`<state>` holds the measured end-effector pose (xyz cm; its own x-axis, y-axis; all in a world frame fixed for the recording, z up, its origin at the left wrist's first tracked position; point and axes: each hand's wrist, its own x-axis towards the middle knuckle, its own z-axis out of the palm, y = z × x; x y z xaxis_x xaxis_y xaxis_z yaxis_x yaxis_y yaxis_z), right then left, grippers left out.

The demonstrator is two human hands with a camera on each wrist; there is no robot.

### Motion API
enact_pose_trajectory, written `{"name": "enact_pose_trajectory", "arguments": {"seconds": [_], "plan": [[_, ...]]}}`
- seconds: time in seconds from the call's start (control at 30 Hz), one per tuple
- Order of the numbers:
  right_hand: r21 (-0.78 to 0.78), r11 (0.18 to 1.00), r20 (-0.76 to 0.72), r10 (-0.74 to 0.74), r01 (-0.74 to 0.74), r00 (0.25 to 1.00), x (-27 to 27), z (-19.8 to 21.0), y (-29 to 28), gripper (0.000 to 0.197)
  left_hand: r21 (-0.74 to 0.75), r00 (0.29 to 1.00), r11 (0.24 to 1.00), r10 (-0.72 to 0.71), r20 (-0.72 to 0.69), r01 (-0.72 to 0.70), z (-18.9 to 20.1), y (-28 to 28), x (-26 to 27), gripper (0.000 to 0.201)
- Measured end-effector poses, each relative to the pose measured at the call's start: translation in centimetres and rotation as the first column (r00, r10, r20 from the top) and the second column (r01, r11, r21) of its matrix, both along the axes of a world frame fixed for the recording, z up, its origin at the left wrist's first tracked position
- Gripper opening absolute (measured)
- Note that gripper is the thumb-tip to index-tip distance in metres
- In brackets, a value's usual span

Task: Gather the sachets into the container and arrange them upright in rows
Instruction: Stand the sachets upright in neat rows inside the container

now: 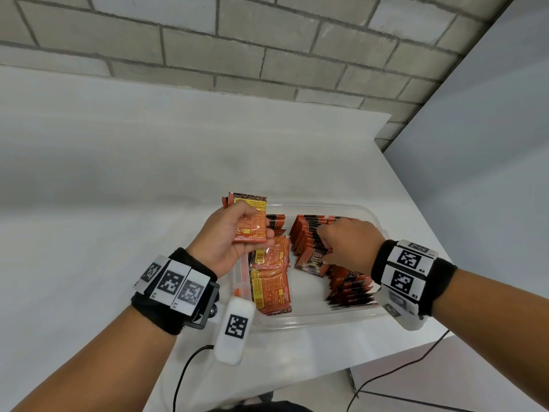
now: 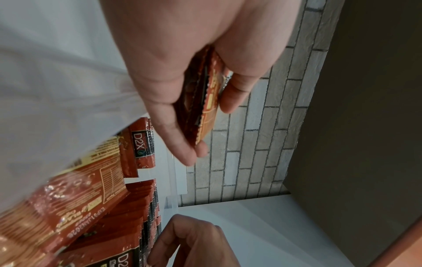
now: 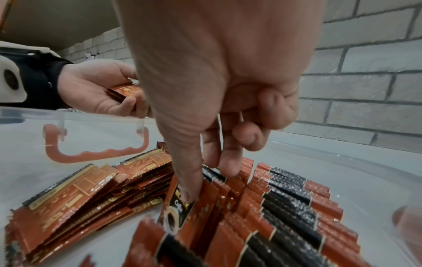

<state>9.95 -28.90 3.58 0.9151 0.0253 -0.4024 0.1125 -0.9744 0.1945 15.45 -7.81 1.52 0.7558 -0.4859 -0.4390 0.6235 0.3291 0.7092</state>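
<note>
A clear plastic container [image 1: 320, 318] sits on the white table and holds orange-and-black coffee sachets. My left hand [image 1: 228, 236] hovers over its left side and grips a small stack of sachets [image 1: 251, 218], seen edge-on between thumb and fingers as the held stack [image 2: 205, 101]. On the container's right, sachets stand upright in rows [image 1: 309, 233], also seen as the upright rows [image 3: 285, 204]. My right hand [image 1: 346, 242] reaches into these rows and pinches one upright sachet [image 3: 180, 200] between thumb and fingers. Loose sachets lie flat in a pile [image 1: 270, 281] on the left.
The container's orange handle [image 3: 95, 153] hangs on its left wall. A brick wall [image 1: 267, 49] runs behind the table. Cables [image 1: 184, 379] trail off the table's near edge. The table edge [image 1: 410, 185] drops away to the right.
</note>
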Motion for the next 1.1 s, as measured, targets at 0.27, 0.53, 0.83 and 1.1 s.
{"name": "enact_pose_trajectory", "arguments": {"seconds": [0.27, 0.53, 0.83, 1.1], "plan": [[0.199, 0.975, 0.053, -0.114, 0.101, 0.992, -0.1, 1.4, -0.4, 0.026, 0.028, 1.000, 0.999, -0.015, 0.023, 0.014, 0.2, -0.1, -0.1, 0.013], [0.860, 0.493, 0.089, -0.398, 0.131, 0.913, -1.6, 3.8, 2.8, 0.035, 0.196, 0.914, 0.954, -0.279, 0.295, 0.228, 1.5, -1.9, -1.4, 0.022], [0.830, 0.541, 0.425, -0.454, -0.137, 0.783, -3.5, 3.1, 3.1, 0.029, -0.039, 0.961, 0.967, -0.245, 0.131, 0.252, 2.3, -2.7, -1.6, 0.036], [0.855, 0.517, 0.350, -0.505, -0.049, 0.789, -4.6, 3.8, 1.7, 0.031, -0.010, 0.960, 0.977, -0.207, 0.191, 0.213, 2.0, -3.5, -1.8, 0.014]]}}
